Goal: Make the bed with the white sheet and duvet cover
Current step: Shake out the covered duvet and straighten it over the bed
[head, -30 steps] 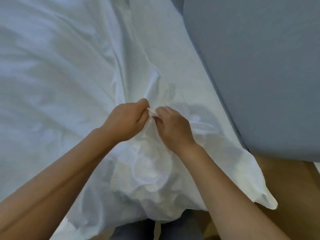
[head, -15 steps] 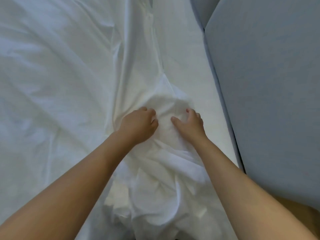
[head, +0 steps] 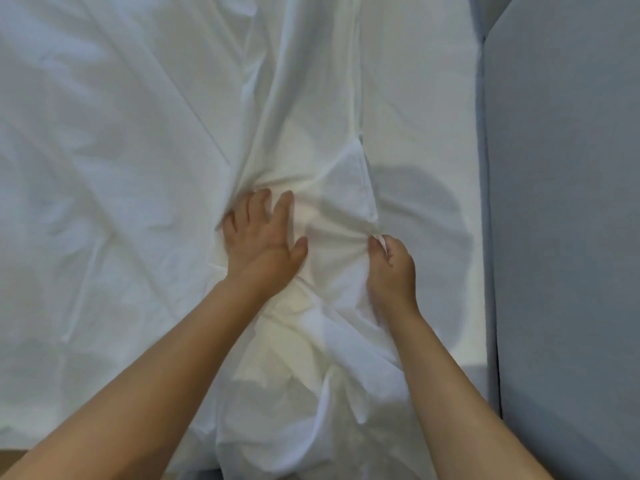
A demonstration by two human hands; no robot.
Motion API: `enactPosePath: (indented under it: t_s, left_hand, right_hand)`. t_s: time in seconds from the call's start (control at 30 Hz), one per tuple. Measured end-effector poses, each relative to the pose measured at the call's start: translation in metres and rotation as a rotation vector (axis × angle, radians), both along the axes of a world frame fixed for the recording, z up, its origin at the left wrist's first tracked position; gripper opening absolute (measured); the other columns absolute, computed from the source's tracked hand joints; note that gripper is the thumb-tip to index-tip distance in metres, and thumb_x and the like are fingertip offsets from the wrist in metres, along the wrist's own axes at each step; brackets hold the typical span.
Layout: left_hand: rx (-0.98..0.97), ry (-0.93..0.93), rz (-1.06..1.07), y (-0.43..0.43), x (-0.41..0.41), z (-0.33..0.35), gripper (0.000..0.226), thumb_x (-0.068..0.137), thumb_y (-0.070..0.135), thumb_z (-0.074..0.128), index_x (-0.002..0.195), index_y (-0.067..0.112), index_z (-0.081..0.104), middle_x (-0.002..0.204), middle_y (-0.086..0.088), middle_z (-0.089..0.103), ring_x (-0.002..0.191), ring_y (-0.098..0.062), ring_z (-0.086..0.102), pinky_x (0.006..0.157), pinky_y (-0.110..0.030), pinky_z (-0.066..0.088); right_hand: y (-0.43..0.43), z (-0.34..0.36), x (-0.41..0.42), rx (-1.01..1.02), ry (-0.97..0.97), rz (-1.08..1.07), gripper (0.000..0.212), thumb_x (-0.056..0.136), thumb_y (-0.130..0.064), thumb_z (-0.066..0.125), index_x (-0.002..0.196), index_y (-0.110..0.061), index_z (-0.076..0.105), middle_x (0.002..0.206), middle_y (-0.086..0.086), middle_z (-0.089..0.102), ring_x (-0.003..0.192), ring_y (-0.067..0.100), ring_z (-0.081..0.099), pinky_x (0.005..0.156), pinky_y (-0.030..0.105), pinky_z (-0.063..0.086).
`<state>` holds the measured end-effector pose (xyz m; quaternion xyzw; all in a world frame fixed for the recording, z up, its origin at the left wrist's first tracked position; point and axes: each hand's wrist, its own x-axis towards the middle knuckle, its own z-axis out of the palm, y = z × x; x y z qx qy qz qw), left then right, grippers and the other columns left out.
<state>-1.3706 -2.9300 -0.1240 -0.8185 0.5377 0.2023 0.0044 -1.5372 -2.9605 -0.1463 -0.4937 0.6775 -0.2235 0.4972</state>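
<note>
A white sheet [head: 104, 168] covers the bed, wrinkled across the left and middle. A bunched strip of white duvet cover [head: 311, 116] runs from the top centre down toward me. My left hand [head: 263, 244] lies flat on this bunched cloth with fingers spread, pressing it onto the bed. My right hand [head: 391, 271] is just to its right, fingers curled and pinching a gathered fold of the same cloth. Between the two hands the cloth is drawn into tight creases. More crumpled cloth [head: 304, 393] piles up between my forearms.
A grey-blue upholstered panel [head: 568, 237] stands along the bed's right side. A strip of flat sheet [head: 433, 133] lies between the bunched cloth and this panel. A sliver of wooden floor [head: 14, 459] shows at the bottom left.
Both hands have moved forward over the bed and apart. The left hand went from gripping the cloth to lying flat on it. The right hand now pinches a fold farther right.
</note>
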Motion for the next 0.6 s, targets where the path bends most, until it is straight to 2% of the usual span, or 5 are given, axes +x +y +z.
enactPosePath:
  t_s: [0.1, 0.27, 0.4, 0.5, 0.6]
  left_hand:
    - [0.07, 0.069, 0.135, 0.002, 0.0, -0.002, 0.09, 0.084, 0.06, 0.051, 0.151, 0.023, 0.004, 0.153, -0.009, 0.015, 0.141, -0.028, 0.015, 0.111, -0.045, 0.017]
    - [0.078, 0.214, 0.207, -0.009, -0.029, -0.009, 0.1, 0.08, 0.063, 0.056, 0.151, 0.021, 0.001, 0.141, -0.011, 0.029, 0.129, -0.028, 0.031, 0.105, -0.041, 0.027]
    - [0.039, 0.203, 0.183, -0.01, -0.038, -0.015, 0.093, 0.082, 0.06, 0.055, 0.152, 0.025, 0.003, 0.147, -0.012, 0.024, 0.134, -0.029, 0.027, 0.11, -0.041, 0.026]
    - [-0.006, 0.192, 0.099, -0.009, -0.043, -0.012, 0.088, 0.085, 0.059, 0.052, 0.152, 0.027, 0.004, 0.154, -0.014, 0.015, 0.141, -0.028, 0.017, 0.114, -0.041, 0.019]
    - [0.005, 0.145, 0.004, -0.018, -0.048, -0.006, 0.081, 0.087, 0.06, 0.046, 0.152, 0.03, 0.007, 0.157, -0.01, 0.008, 0.144, -0.026, 0.007, 0.116, -0.043, 0.013]
  right_hand:
    - [0.0, -0.001, 0.001, 0.031, -0.041, -0.079, 0.03, 0.099, -0.023, 0.046, 0.081, 0.0, 0.053, 0.086, 0.003, 0.051, 0.072, 0.013, 0.048, 0.068, 0.016, 0.04]
    - [-0.029, -0.004, 0.006, 0.353, -0.202, 0.046, 0.035, 0.088, -0.038, 0.062, 0.115, -0.015, 0.059, 0.106, 0.001, 0.067, 0.096, 0.016, 0.065, 0.087, 0.035, 0.053]
    - [-0.055, 0.004, 0.018, 0.41, -0.16, 0.086, 0.019, 0.095, -0.033, 0.054, 0.094, -0.016, 0.063, 0.094, 0.003, 0.069, 0.084, 0.017, 0.067, 0.076, 0.029, 0.054]
    - [-0.061, 0.007, 0.016, 0.27, -0.146, 0.001, 0.024, 0.097, -0.027, 0.05, 0.078, -0.019, 0.062, 0.081, -0.002, 0.067, 0.075, 0.012, 0.064, 0.068, 0.025, 0.051]
    - [-0.06, 0.008, 0.008, 0.153, -0.142, -0.175, 0.021, 0.097, -0.025, 0.05, 0.084, -0.016, 0.065, 0.088, 0.0, 0.068, 0.085, 0.015, 0.065, 0.079, 0.03, 0.053]
